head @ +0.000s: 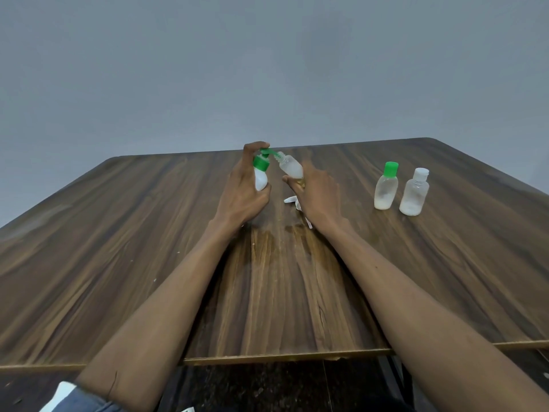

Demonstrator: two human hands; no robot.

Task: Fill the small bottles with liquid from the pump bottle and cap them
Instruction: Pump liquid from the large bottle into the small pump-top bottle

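My left hand [242,188] grips the white pump bottle [260,179] with its green pump head [263,160], a finger lying on top of the pump. The green nozzle points at the open neck of a small clear bottle [291,168], which my right hand [316,193] holds tilted toward the pump. Both are held above the middle of the wooden table [148,248]. A white cap [291,200] lies on the table just below my right hand, partly hidden by it.
Two capped small bottles stand at the right: one with a green cap [386,187] and one with a white cap [415,193]. A wet-looking patch [292,228] marks the wood near my wrists. The table's front edge is near my elbows.
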